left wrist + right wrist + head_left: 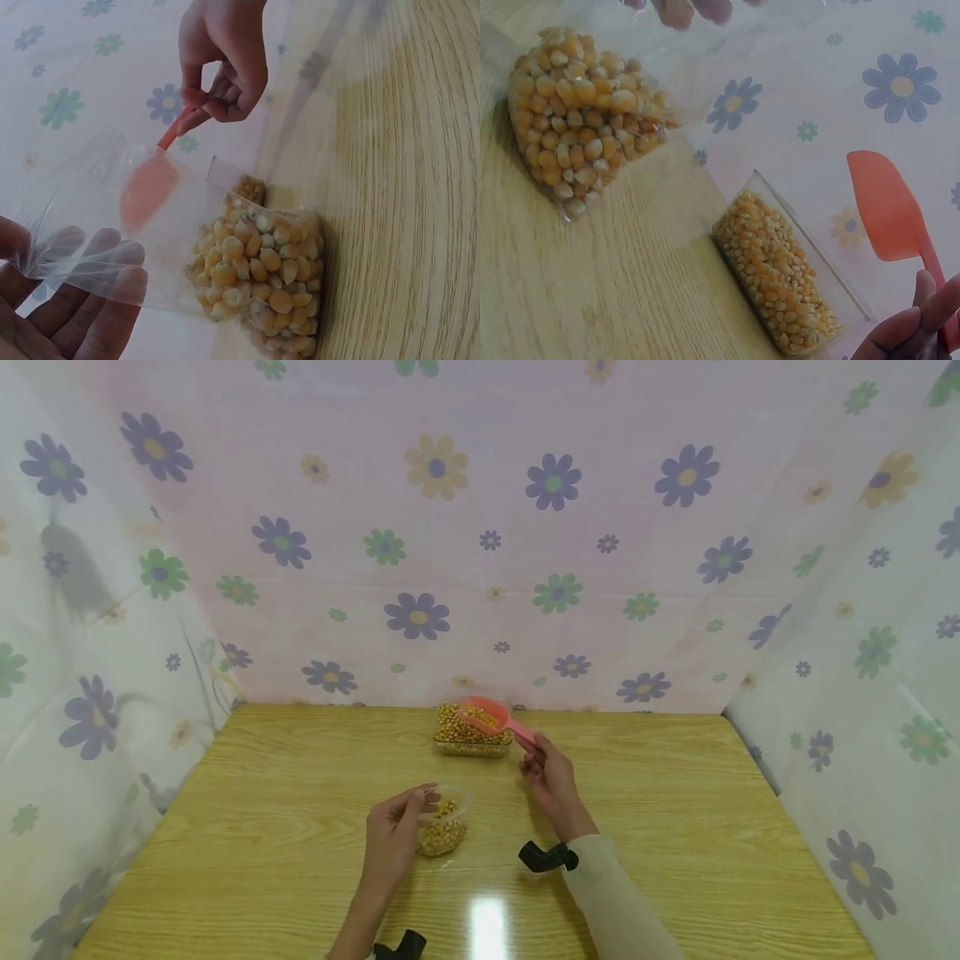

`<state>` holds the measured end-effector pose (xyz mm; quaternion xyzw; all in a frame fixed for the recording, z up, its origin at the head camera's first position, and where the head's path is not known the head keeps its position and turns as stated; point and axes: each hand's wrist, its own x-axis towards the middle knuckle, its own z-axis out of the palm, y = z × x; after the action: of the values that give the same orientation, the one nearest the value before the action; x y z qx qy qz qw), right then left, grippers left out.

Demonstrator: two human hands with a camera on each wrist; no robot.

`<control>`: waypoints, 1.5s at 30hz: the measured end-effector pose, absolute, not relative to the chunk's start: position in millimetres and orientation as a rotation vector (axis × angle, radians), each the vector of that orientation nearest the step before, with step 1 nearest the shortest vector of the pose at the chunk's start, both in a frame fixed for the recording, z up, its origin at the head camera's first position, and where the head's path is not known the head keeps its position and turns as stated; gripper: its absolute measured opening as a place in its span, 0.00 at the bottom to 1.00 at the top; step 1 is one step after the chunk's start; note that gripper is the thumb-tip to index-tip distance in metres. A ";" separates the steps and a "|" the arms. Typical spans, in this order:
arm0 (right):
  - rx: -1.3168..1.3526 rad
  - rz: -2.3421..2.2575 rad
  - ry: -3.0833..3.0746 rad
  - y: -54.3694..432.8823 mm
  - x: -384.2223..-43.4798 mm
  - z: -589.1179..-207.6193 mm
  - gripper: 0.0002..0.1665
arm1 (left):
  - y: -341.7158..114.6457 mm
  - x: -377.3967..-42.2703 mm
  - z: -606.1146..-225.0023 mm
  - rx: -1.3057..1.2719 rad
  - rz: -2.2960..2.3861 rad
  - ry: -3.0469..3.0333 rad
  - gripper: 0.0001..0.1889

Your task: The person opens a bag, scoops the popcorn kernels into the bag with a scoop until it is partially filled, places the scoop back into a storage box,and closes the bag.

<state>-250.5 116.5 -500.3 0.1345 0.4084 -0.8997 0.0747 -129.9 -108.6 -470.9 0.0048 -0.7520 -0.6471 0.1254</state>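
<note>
My left hand (393, 831) pinches the rim of a clear plastic bag (442, 837) that stands on the table, its lower part filled with corn kernels (259, 262). My right hand (553, 781) holds a red scoop (495, 717) by its handle. In the head view the scoop carries kernels and is raised over a clear rectangular container (472, 748). More corn kernels (772, 277) fill that container. The right wrist view shows the underside of the scoop, apart from the container. Through the bag's film, the left wrist view shows the scoop blurred.
The wooden table (300, 793) reaches back to a flower-printed cloth (480, 568), which also hangs at both sides. The container stands near the table's back edge. Dark wrist mounts (547, 857) are worn on both arms.
</note>
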 end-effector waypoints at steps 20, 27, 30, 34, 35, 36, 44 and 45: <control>0.303 -2.666 1.181 116.2 -201.8 -487.7 0.15 | -107.7 -130.1 -473.4 -0.001 -1.900 -2.179 0.16; 0.248 -2.653 1.162 116.0 -183.4 -477.0 0.16 | -107.1 -129.9 -473.5 0.009 -1.905 -2.164 0.16; 0.260 -2.629 1.185 115.3 -175.5 -474.4 0.16 | -106.9 -130.6 -475.1 0.010 -1.894 -2.160 0.16; 0.270 -2.611 1.201 114.2 -166.6 -475.3 0.17 | -107.4 -132.7 -476.6 0.008 -1.905 -2.156 0.17; 0.282 -2.611 1.193 113.9 -164.3 -476.4 0.17 | -107.5 -133.0 -477.0 0.014 -1.905 -2.164 0.16; 0.294 -2.607 1.194 113.5 -161.7 -477.5 0.17 | -107.6 -133.0 -477.4 0.023 -1.907 -2.167 0.16; 0.256 -2.555 1.234 112.6 -141.4 -481.0 0.18 | -107.6 -128.2 -477.1 0.040 -1.888 -2.173 0.15; 0.245 -2.551 1.237 113.1 -139.1 -480.9 0.18 | -107.5 -128.0 -477.2 0.038 -1.893 -2.171 0.15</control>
<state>-139.1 113.1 -480.9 0.0852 0.4299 -0.8867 0.1473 -128.0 -107.5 -477.2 0.0130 -0.7473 -0.6516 0.1299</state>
